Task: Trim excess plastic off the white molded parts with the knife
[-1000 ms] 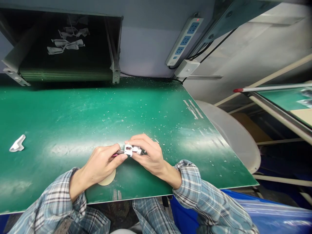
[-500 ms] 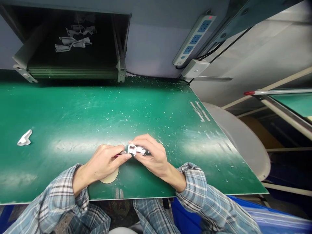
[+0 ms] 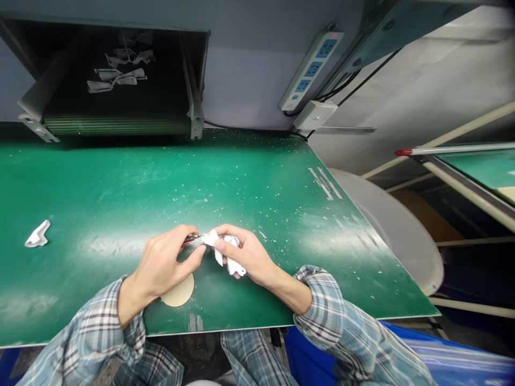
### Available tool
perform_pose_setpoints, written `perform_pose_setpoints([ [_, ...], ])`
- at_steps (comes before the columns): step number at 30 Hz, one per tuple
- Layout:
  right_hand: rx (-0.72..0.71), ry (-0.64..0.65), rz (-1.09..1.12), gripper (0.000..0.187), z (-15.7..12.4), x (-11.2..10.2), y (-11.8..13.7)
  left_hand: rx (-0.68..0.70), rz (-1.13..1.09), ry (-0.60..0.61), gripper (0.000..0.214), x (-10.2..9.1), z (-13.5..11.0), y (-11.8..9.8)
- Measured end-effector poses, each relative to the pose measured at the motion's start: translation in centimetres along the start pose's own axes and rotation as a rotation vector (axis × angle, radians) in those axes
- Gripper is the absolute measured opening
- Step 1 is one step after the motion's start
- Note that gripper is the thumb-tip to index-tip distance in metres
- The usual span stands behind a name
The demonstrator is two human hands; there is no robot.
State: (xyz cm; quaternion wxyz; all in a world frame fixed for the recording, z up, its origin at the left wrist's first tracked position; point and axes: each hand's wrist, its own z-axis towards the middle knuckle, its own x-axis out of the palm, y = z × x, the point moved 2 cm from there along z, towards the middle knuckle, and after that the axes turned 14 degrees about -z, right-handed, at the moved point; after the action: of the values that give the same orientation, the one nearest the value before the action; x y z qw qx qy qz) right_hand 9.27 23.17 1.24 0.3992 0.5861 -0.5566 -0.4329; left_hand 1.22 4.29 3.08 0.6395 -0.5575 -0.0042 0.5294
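Both hands meet near the front edge of the green table (image 3: 120,182). My right hand (image 3: 249,257) is closed round a small white plastic part (image 3: 225,252), which sticks out between its fingers. My left hand (image 3: 164,265) pinches a small tool with a red handle (image 3: 191,238), its tip against the white part. A round beige disc (image 3: 179,294) lies on the table just under my left hand. Plaid sleeves cover both forearms.
Another white plastic piece (image 3: 37,235) lies at the far left of the table. A dark conveyor opening (image 3: 116,80) at the back holds several white parts. A power strip (image 3: 309,69) hangs on the back wall. A white round tub (image 3: 394,230) stands right of the table.
My right hand has turned the white part, so it now hangs down out of the fingers instead of lying flat. My left hand has lifted slightly toward it.
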Motion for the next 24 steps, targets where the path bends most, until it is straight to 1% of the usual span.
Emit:
perform_pose_setpoints([
  [2, -0.029, -0.024, -0.010, 0.043, 0.05, -0.28, 0.13, 0.124, 0.232, -0.032, 0.026, -0.03, -0.16, 0.12],
  [3, -0.036, -0.023, -0.013, 0.041, 0.06, -0.37, 0.18, 0.158, 0.322, -0.037, 0.032, -0.02, -0.21, 0.18],
  [6, -0.032, -0.016, -0.029, 0.039, 0.05, -0.46, 0.25, 0.194, 0.477, -0.032, 0.045, -0.01, -0.23, 0.18],
  [9, -0.023, -0.024, -0.037, 0.039, 0.01, -0.41, 0.27, 0.204, 0.510, -0.032, 0.051, -0.06, -0.13, -0.07],
  [14, -0.019, -0.038, -0.045, 0.038, -0.03, -0.29, 0.30, 0.176, 0.507, -0.017, 0.053, -0.05, -0.02, -0.23],
  [19, -0.007, -0.023, -0.026, 0.039, -0.08, -0.26, 0.39, 0.175, 0.520, -0.007, 0.053, 0.04, -0.01, -0.18],
  [24, -0.008, -0.050, -0.056, 0.037, -0.15, -0.19, 0.56, 0.174, 0.562, 0.006, 0.051, 0.04, -0.09, -0.20],
])
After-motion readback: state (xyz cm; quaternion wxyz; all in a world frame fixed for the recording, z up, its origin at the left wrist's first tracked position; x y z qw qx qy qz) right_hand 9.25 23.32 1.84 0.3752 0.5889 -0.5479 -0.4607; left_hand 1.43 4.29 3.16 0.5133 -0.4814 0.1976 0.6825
